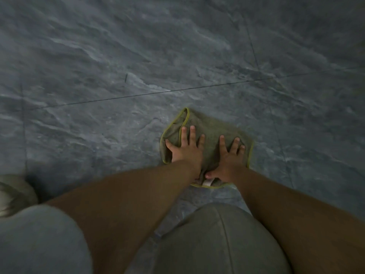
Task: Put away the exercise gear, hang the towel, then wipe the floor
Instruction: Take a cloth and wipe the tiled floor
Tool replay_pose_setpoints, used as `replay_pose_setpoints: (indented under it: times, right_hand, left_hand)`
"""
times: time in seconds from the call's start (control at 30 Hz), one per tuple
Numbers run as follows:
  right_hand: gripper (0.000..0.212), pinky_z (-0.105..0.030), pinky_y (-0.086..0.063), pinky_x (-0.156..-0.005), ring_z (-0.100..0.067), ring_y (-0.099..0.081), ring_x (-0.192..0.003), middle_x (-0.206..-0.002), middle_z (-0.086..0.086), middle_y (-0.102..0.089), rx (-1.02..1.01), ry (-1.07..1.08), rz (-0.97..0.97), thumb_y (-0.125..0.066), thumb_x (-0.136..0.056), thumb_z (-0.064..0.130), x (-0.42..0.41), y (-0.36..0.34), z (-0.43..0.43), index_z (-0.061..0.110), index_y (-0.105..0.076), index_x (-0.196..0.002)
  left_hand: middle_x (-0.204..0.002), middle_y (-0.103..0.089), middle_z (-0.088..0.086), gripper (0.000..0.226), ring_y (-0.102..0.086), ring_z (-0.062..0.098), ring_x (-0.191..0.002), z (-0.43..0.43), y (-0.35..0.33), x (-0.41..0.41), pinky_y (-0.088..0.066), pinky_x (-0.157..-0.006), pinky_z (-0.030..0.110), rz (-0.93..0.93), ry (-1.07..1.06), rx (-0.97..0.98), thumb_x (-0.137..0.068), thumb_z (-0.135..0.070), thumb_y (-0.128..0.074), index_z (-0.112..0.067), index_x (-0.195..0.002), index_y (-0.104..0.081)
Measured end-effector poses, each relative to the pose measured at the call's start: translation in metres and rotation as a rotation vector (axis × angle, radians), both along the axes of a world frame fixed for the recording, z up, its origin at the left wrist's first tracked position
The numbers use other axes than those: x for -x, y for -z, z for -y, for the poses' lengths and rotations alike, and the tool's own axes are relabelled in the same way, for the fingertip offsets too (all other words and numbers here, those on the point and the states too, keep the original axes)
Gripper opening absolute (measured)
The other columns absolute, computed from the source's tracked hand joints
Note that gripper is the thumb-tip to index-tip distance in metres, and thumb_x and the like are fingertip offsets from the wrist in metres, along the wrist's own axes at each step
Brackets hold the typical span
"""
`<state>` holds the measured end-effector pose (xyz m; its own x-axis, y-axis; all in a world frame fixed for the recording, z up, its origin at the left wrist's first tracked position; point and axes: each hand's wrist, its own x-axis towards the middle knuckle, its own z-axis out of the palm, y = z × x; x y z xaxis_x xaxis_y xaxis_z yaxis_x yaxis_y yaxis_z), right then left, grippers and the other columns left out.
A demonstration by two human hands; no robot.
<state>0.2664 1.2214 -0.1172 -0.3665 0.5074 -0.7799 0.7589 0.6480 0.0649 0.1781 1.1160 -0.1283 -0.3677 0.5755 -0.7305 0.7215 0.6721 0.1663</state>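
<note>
A crumpled olive-green cloth (212, 127) with a yellow-green hem lies on the grey marble-patterned floor (118, 66). My left hand (186, 150) presses flat on the cloth's left half, fingers spread and straight. My right hand (230, 158) presses flat on its right half, fingers spread, thumb pointing inward near a small white label at the cloth's near edge. Both bare forearms reach forward from the bottom of the view.
My knees in grey shorts fill the bottom of the view, one at left (39, 240) and one at centre (221, 240). A blurred pale object (13, 192) sits at the left edge. Dark tile seams cross the floor beyond the cloth.
</note>
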Motion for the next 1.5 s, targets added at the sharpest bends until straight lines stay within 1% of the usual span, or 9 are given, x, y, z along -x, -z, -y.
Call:
replay_pose_setpoints:
  times: [0.13, 0.27, 0.33, 0.47, 0.67, 0.87, 1.07, 1.23, 1.5]
  right_hand:
    - [0.148, -0.065, -0.016, -0.115, -0.040, 0.027, -0.145, -0.153, -0.009, 0.042, 0.017, 0.119, -0.051, -0.088, -0.058, 0.054, -0.007, 0.003, -0.006, 0.040, 0.029, -0.147]
    - [0.150, -0.063, -0.016, -0.116, -0.040, 0.024, -0.146, -0.155, -0.011, 0.039, -0.009, 0.230, -0.036, -0.089, -0.057, 0.055, -0.012, 0.004, -0.013, 0.039, 0.029, -0.148]
    - [0.149, -0.060, -0.013, -0.118, -0.042, 0.022, -0.146, -0.156, -0.015, 0.036, -0.025, 0.252, -0.032, -0.088, -0.058, 0.055, -0.009, 0.004, -0.018, 0.036, 0.028, -0.149]
    - [0.149, -0.053, -0.003, -0.121, -0.046, 0.021, -0.145, -0.155, -0.022, 0.033, -0.050, 0.245, -0.015, -0.086, -0.059, 0.058, -0.001, 0.003, -0.032, 0.032, 0.028, -0.150]
    - [0.149, -0.053, -0.007, -0.120, -0.044, 0.019, -0.146, -0.156, -0.016, 0.034, -0.046, 0.233, -0.010, -0.088, -0.058, 0.056, 0.023, -0.001, -0.064, 0.036, 0.027, -0.150]
    - [0.150, -0.059, -0.012, -0.119, -0.048, 0.017, -0.145, -0.157, -0.020, 0.032, -0.075, 0.096, -0.019, -0.089, -0.055, 0.057, 0.058, -0.001, -0.081, 0.034, 0.025, -0.151]
    - [0.148, -0.057, -0.006, -0.119, -0.053, 0.015, -0.144, -0.156, -0.025, 0.030, -0.071, -0.034, -0.054, -0.087, -0.058, 0.059, 0.103, 0.000, -0.052, 0.030, 0.023, -0.153]
    - [0.153, -0.071, -0.016, -0.112, -0.050, 0.027, -0.141, -0.152, -0.020, 0.040, 0.009, -0.104, -0.086, -0.089, -0.054, 0.057, 0.146, 0.005, -0.003, 0.033, 0.028, -0.149]
    - [0.149, -0.080, -0.020, -0.101, -0.043, 0.035, -0.140, -0.147, -0.013, 0.050, 0.103, -0.282, -0.071, -0.091, -0.059, 0.049, 0.203, -0.003, 0.099, 0.035, 0.028, -0.148]
  left_hand:
    - [-0.154, 0.042, 0.013, 0.138, 0.034, 0.041, -0.143, -0.017, -0.003, 0.001, -0.009, -0.102, 0.084, -0.008, 0.039, 0.040, -0.073, -0.055, -0.082, -0.025, -0.153, 0.027]
    - [-0.155, 0.042, 0.011, 0.140, 0.033, 0.039, -0.144, -0.035, -0.002, 0.008, -0.010, -0.102, 0.084, -0.017, 0.136, 0.030, -0.070, -0.051, -0.085, -0.028, -0.153, 0.025]
    - [-0.155, 0.041, 0.011, 0.141, 0.033, 0.039, -0.144, -0.045, -0.002, 0.013, -0.010, -0.102, 0.084, -0.017, 0.163, 0.026, -0.069, -0.050, -0.086, -0.028, -0.153, 0.024]
    - [-0.155, 0.041, 0.011, 0.144, 0.033, 0.038, -0.145, -0.064, 0.000, 0.022, -0.010, -0.101, 0.084, -0.031, 0.204, 0.028, -0.066, -0.051, -0.088, -0.030, -0.153, 0.024]
    - [-0.157, 0.040, 0.009, 0.139, 0.032, 0.034, -0.146, -0.085, 0.001, 0.047, -0.010, -0.103, 0.083, -0.027, 0.198, -0.006, -0.068, -0.054, -0.085, -0.032, -0.154, 0.022]
    - [-0.158, 0.037, 0.006, 0.138, 0.030, 0.031, -0.147, -0.086, 0.003, 0.079, -0.010, -0.105, 0.082, -0.032, 0.114, -0.031, -0.068, -0.055, -0.085, -0.032, -0.155, 0.019]
    - [-0.160, 0.034, 0.004, 0.137, 0.027, 0.030, -0.148, -0.046, 0.008, 0.110, -0.013, -0.104, 0.081, -0.083, 0.006, -0.034, -0.067, -0.059, -0.084, -0.035, -0.155, 0.017]
    - [-0.160, 0.034, 0.002, 0.135, 0.027, 0.028, -0.149, 0.014, 0.007, 0.139, -0.012, -0.105, 0.081, -0.079, -0.133, -0.011, -0.067, -0.061, -0.082, -0.035, -0.155, 0.018]
    - [-0.160, 0.034, 0.002, 0.137, 0.025, 0.027, -0.149, 0.133, 0.005, 0.167, -0.015, -0.108, 0.078, -0.114, -0.323, 0.012, -0.065, -0.068, -0.078, -0.036, -0.154, 0.020]
